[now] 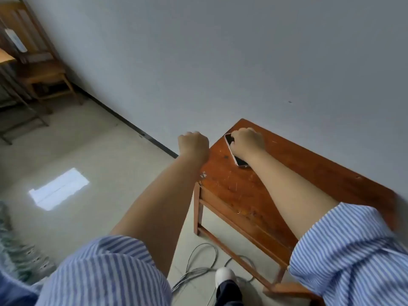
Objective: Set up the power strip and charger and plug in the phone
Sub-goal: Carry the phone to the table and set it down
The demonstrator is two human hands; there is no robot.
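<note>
A dark phone (240, 161) with a light rim lies on the far left corner of the reddish wooden table (231, 191). My right hand (248, 140) sits on top of it, fingers curled around its upper half, so only the two ends show. My left hand (193, 143) hovers as a closed fist just off the table's left edge; nothing is visible in it. A white power strip (33, 260) with several sockets lies blurred on the floor at the bottom left. Its grey cable (199, 259) loops on the floor under the table. No charger is in view.
The table stands against a plain grey wall (220, 62). A wooden chair (44, 78) and a desk leg stand at the far left. My white shoe (225, 276) is on the tiled floor by the cable. A wooden stool edge (289, 290) shows below the table.
</note>
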